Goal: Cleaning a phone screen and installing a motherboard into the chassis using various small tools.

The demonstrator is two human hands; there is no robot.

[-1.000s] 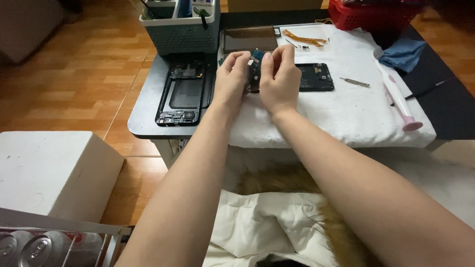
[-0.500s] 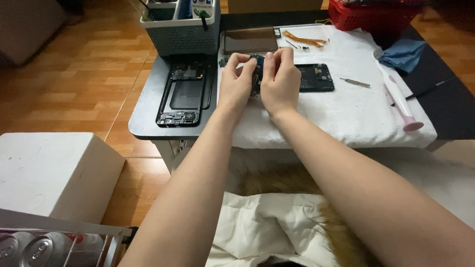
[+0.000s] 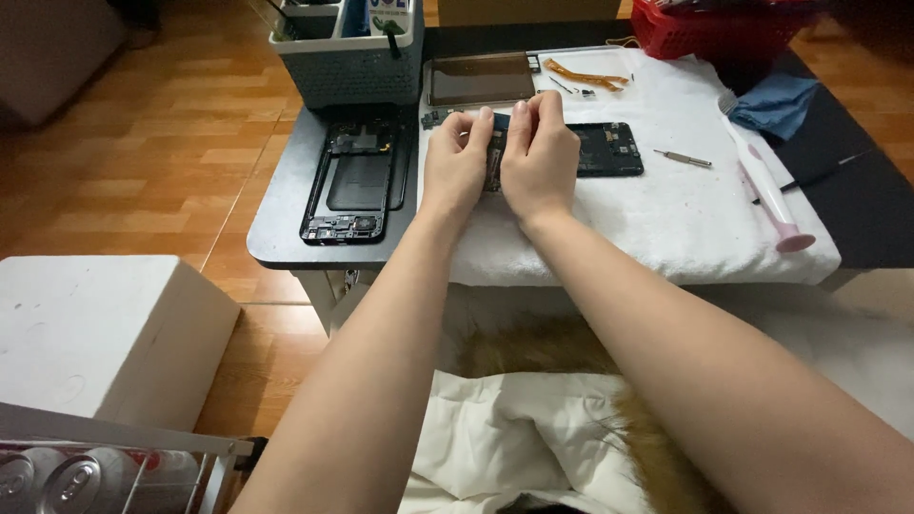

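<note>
White cloth (image 3: 666, 224) covers the tabletop (image 3: 286, 224) where both hands meet. The left hand (image 3: 455, 169) and right hand (image 3: 540, 160) sit side by side, fingers (image 3: 487, 119) pinched narrow on a small circuit board (image 3: 496, 143) (mostly hidden beneath them) at the end of the opened black phone (image 3: 609, 148). Left of them lies a black phone frame (image 3: 357, 183). Farther off rest a dark screen panel (image 3: 479, 78) and a grey tool caddy (image 3: 348, 52).

Phone frame (image 3: 354, 183) left of towel (image 3: 666, 219), basket (image 3: 347, 48) behind.
</note>
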